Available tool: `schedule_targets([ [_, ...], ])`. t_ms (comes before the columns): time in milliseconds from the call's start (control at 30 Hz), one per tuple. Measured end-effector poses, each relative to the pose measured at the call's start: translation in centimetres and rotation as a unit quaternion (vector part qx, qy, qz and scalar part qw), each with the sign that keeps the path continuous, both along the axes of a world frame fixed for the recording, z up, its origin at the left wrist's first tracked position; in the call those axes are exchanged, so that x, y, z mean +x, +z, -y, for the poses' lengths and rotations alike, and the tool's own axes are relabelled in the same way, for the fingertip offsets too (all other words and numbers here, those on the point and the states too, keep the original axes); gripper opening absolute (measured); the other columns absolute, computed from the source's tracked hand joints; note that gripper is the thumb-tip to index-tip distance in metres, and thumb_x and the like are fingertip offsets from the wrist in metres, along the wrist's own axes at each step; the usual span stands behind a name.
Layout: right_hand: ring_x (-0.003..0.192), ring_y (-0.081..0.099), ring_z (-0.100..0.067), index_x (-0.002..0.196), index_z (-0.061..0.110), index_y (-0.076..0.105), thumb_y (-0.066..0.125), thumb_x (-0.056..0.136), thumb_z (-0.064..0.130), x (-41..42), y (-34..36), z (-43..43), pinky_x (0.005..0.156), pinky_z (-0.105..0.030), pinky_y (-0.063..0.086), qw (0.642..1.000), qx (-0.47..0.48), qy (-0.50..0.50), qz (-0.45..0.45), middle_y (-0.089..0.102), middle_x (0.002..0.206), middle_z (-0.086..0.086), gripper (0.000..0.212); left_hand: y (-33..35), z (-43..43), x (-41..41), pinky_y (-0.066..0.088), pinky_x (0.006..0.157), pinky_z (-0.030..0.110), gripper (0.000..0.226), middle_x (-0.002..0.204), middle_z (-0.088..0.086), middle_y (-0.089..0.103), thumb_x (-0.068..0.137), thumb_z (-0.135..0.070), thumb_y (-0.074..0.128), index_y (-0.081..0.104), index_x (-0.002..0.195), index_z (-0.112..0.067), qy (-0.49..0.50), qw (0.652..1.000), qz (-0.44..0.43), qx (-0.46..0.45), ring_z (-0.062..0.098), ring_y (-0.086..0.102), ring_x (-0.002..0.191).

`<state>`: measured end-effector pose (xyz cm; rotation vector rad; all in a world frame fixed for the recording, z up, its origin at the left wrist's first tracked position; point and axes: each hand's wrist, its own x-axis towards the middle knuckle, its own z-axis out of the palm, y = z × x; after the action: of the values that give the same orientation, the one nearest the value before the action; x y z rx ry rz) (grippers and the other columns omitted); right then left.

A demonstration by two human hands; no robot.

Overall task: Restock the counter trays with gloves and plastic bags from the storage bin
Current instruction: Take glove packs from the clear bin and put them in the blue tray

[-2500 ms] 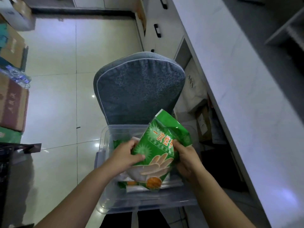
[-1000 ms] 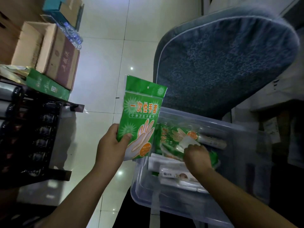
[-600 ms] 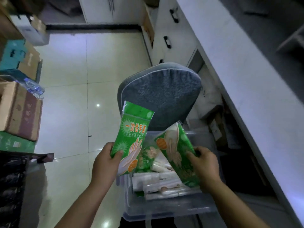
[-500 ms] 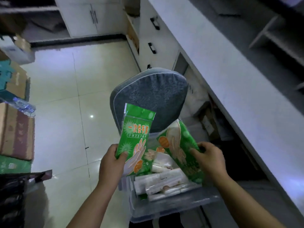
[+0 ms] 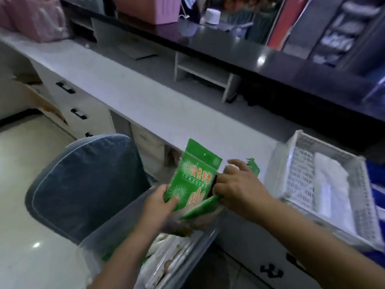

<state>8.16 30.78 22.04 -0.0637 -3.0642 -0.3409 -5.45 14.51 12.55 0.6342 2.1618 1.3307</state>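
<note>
**Centre of frame:** green glove packet [image 5: 194,174], upright, printed face toward the camera, with orange lettering and a pale hand outline. Held by the left hand [image 5: 159,203], thumb pressed on the lower front, fingers behind.

**Just right of it:** second green packet [image 5: 201,209], tilted nearly flat, one corner showing past the knuckles. Its lower edge meets the first packet's base. Gripped by the right hand [image 5: 239,187], fingers curled over it, forefinger reaching forward.

**Lower centre:** storage bin [image 5: 116,232], clear plastic, with both packets above its upper end. Contents are pale wrapped packs [image 5: 166,259] and more green packaging, blurred.

**Right of frame:** white tray [image 5: 295,174] with perforated walls, on the tabletop [image 5: 145,97]. Inside it a white bundle [image 5: 331,184] lies lengthwise. The tray is near the right hand, not touching it.

**Left of centre:** grey-blue chair cushion [image 5: 83,184] with pale piping, beside the bin.

**Left edge:** white drawers [image 5: 95,115] with black handles, under the tabletop.

**Upper centre:** small white shelf riser [image 5: 204,74], on the tabletop.
</note>
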Motion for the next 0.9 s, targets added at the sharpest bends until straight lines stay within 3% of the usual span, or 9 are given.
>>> schedule_targets([
  [67, 0.069, 0.059, -0.019, 0.066, 0.025, 0.065, 0.07, 0.059, 0.026, 2.0, 0.6, -1.2, 0.095, -0.04, 0.046, 0.999, 0.014, -0.028, -0.01, 0.062, 0.063, 0.009, 0.009, 0.7, -2.9, 2.4, 0.042, 0.064, 0.028, 0.014, 0.073, -0.004, 0.062, 0.083, -0.01, 0.062, 0.057, 0.079, -0.022, -0.072, 0.997, -0.014, 0.004, 0.011, 0.056, 0.069],
  [167, 0.063, 0.059, -0.02, 0.062, 0.025, 0.065, 0.076, 0.048, 0.028, 5.4, 1.7, -2.7, 0.089, -0.038, 0.05, 0.996, 0.022, -0.084, -0.014, 0.062, 0.058, 0.009, 0.018, 1.6, -6.2, 6.4, 0.04, 0.059, 0.021, 0.024, 0.064, -0.008, 0.056, 0.087, -0.012, 0.056, 0.05, 0.068, -0.027, -0.134, 0.99, -0.027, 0.022, 0.002, 0.05, 0.061],
  [333, 0.062, 0.057, -0.024, 0.061, 0.02, 0.065, 0.073, 0.048, 0.018, 12.4, 2.9, -5.5, 0.088, -0.039, 0.05, 0.987, 0.02, -0.141, -0.073, 0.061, 0.057, 0.004, 0.015, 4.2, -10.4, 13.8, 0.047, 0.068, 0.042, 0.022, 0.067, -0.005, 0.058, 0.084, -0.045, 0.05, 0.053, 0.077, -0.024, -0.189, 0.98, -0.018, 0.063, 0.009, 0.055, 0.064],
  [433, 0.064, 0.056, -0.025, 0.064, 0.02, 0.066, 0.072, 0.052, 0.017, 17.1, 3.9, -7.9, 0.09, -0.04, 0.049, 0.982, 0.023, -0.148, -0.118, 0.062, 0.06, 0.003, 0.014, 5.9, -12.8, 18.7, 0.047, 0.062, 0.033, 0.034, 0.074, -0.006, 0.064, 0.069, -0.054, 0.062, 0.054, 0.086, -0.026, -0.204, 0.975, -0.072, 0.048, 0.01, 0.061, 0.071],
  [567, 0.077, 0.06, -0.024, 0.076, 0.017, 0.069, 0.075, 0.067, 0.015, 23.8, 4.7, -11.5, 0.101, -0.043, 0.044, 0.967, 0.034, -0.13, -0.216, 0.067, 0.075, -0.001, 0.01, 8.4, -16.6, 24.9, 0.042, 0.052, 0.015, 0.017, 0.066, -0.011, 0.064, 0.07, -0.035, 0.07, 0.056, 0.078, -0.03, -0.171, 0.978, -0.082, 0.091, -0.003, 0.058, 0.064],
  [700, 0.112, 0.056, -0.029, 0.104, 0.009, 0.066, 0.064, 0.08, 0.011, 30.9, 4.7, -14.8, 0.104, -0.043, 0.043, 0.935, 0.009, -0.128, -0.33, 0.065, 0.114, -0.014, 0.025, 10.6, -20.9, 30.9, 0.047, 0.058, 0.023, 0.013, 0.068, -0.005, 0.066, 0.076, -0.016, 0.069, 0.06, 0.076, -0.025, -0.164, 0.975, -0.08, 0.127, -0.001, 0.059, 0.064],
  [767, 0.117, 0.051, -0.027, 0.112, 0.007, 0.063, 0.068, 0.078, 0.007, 34.8, 4.2, -16.6, 0.102, -0.039, 0.044, 0.913, -0.011, -0.163, -0.373, 0.061, 0.12, -0.015, 0.034, 11.1, -23.1, 33.4, 0.047, 0.055, 0.015, 0.013, 0.066, -0.006, 0.068, 0.077, -0.013, 0.068, 0.062, 0.074, -0.023, -0.146, 0.975, -0.064, 0.155, -0.002, 0.06, 0.062],
  [833, 0.113, 0.047, -0.02, 0.115, 0.006, 0.061, 0.074, 0.077, 0.009, 38.4, 3.4, -18.0, 0.098, -0.034, 0.045, 0.875, -0.073, -0.24, -0.414, 0.06, 0.119, -0.012, 0.04, 11.5, -25.3, 35.4, 0.048, 0.055, 0.012, 0.011, 0.068, -0.01, 0.071, 0.079, -0.009, 0.067, 0.064, 0.076, -0.02, -0.126, 0.975, -0.01, 0.182, -0.001, 0.064, 0.062],
  [900, 0.112, 0.045, -0.011, 0.122, 0.012, 0.054, 0.071, 0.081, 0.017, 41.4, 2.4, -19.0, 0.097, -0.028, 0.042, 0.805, -0.215, -0.34, -0.436, 0.055, 0.121, -0.004, 0.045, 11.6, -27.4, 37.2, 0.055, 0.066, 0.026, 0.009, 0.076, 0.0, 0.074, 0.081, -0.007, 0.065, 0.066, 0.083, -0.015, -0.12, 0.97, 0.066, 0.2, 0.013, 0.07, 0.074],
])
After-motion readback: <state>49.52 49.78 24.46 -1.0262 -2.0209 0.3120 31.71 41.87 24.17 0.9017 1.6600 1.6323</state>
